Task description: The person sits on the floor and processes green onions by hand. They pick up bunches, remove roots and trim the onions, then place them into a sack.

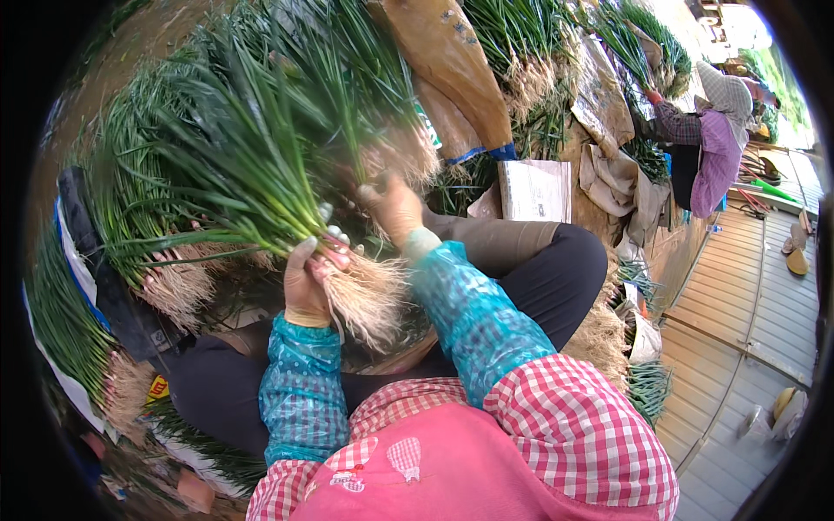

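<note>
My gloved left hand (309, 286) is closed around a bunch of green onions (280, 187) near the base. Its long leaves fan toward the upper left, and its pale roots (369, 291) hang toward the lower right. Just beyond, my gloved right hand (395, 208) is slightly blurred, its fingers closed on the lower stalk of a green onion (354, 143). More green onions with a root mass (404, 156) lie right behind that hand. Another heap of green onions (148, 191) spreads to my left, its roots (178, 291) facing me.
My bent legs (556, 269) frame the work. A brown sack (452, 65) and a printed paper sheet (536, 191) lie beyond. More green onions (521, 43) line the far side. A person in a purple checked top (719, 169) sits at the far right, beside metal sheeting (721, 286).
</note>
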